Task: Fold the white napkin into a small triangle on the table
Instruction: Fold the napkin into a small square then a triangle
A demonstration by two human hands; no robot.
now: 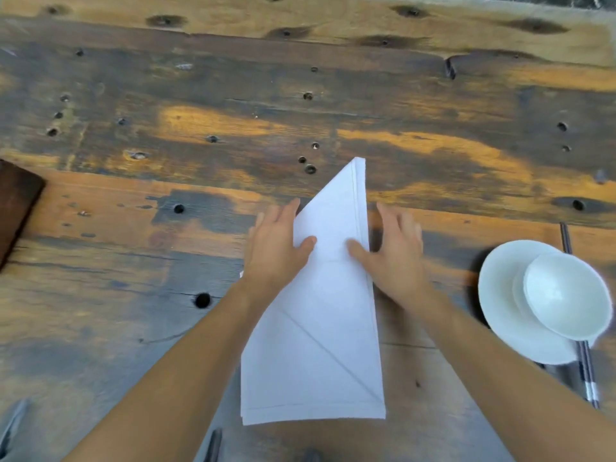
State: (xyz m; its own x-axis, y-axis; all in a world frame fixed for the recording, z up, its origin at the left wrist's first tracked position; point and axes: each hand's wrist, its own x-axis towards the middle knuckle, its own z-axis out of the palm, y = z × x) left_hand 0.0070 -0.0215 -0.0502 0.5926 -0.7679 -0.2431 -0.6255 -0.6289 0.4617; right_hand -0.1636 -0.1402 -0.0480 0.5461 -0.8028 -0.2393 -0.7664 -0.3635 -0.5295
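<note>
Currently the napkin is being pressed flat by both spread hands, left and right; layers could be shifted if pressure is uneven.

Tabletop: rough weathered wood planks, boards running left-right. Grey-black wear mixed with orange-brown patches. Dark knots and round holes scattered, mostly beyond left hand and right hand. Plank seam just beyond both. Dark brown wooden slab at frame edge, well left of left hand. White plate with bowl on it, right of right hand; chopsticks under plate. Dark marbled strip past far edge. Light soft, even, faint shadows.
</note>
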